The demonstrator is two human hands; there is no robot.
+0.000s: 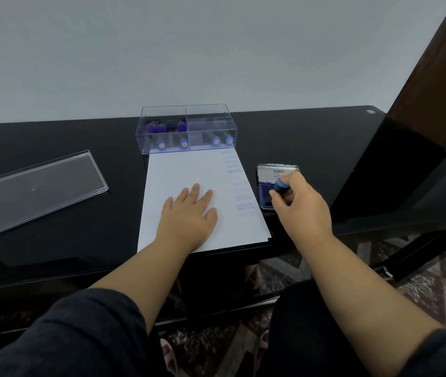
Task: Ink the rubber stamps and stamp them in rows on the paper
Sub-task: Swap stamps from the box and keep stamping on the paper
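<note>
Right hand [302, 206] clamped round a blue-capped stamp [280, 186], pressing it onto the open ink pad [266, 197] just beside the paper [178, 172]; left hand [189, 210] flat on the sheet, fingers straight; one column of prints down the right edge, rest blank; more stamps waiting in the clear box [186, 131] on the bench [53, 148]; likely early going.

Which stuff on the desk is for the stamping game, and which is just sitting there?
For the stamping:
- stamp, held by the right hand
- ink pad, open
- paper, pressed flat by the left hand
- clear box with more stamps inside

Just lying about:
- clear lid, left of the paper
- patterned rug under the desk
</note>
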